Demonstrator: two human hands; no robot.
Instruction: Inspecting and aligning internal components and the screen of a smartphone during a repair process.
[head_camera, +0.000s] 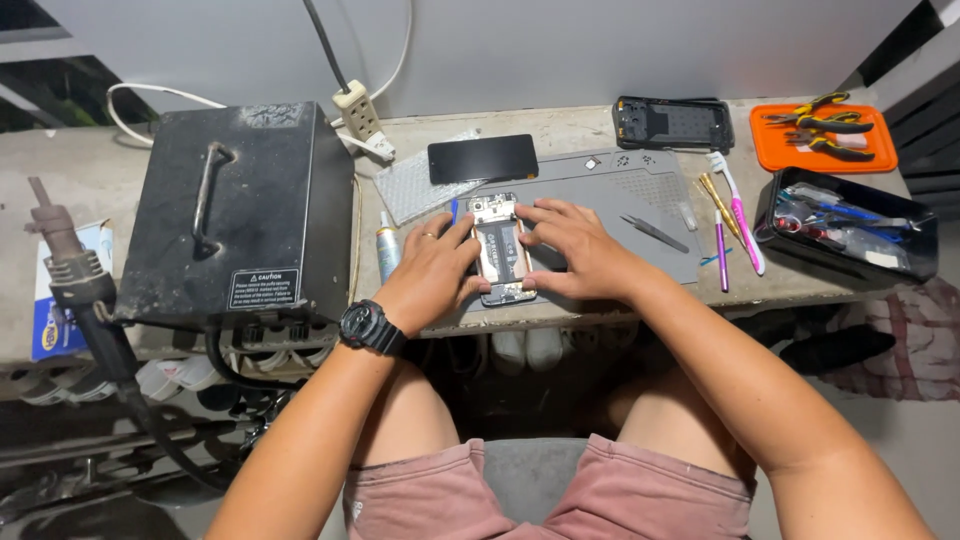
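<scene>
Both hands are down on the opened smartphone with its back cover off, battery and circuit board exposed (502, 250) — it lies on the near edge of the grey rubber work mat (610, 200), long axis running straight away from the person. The left hand (432, 272), ring on one finger and black wristwatch (371, 327) below it, presses in from the phone's left side, fingers curled against the edge. The right hand (575, 245) comes in from the right, fingers spread flat over the upper half — so the phone sits pinched between the two, neither hand clearly nearer. Whether either actually grips the frame or only steadies it, I cannot tell.

Just beyond the phone lies a detached black glass screen panel (483, 158). Right of the mat — slim metal tweezers (653, 232) and a pink-and-white toothbrush (738, 215). On the left, a small white bottle (387, 250) stands beside a large black metal box with a handle (240, 210).
</scene>
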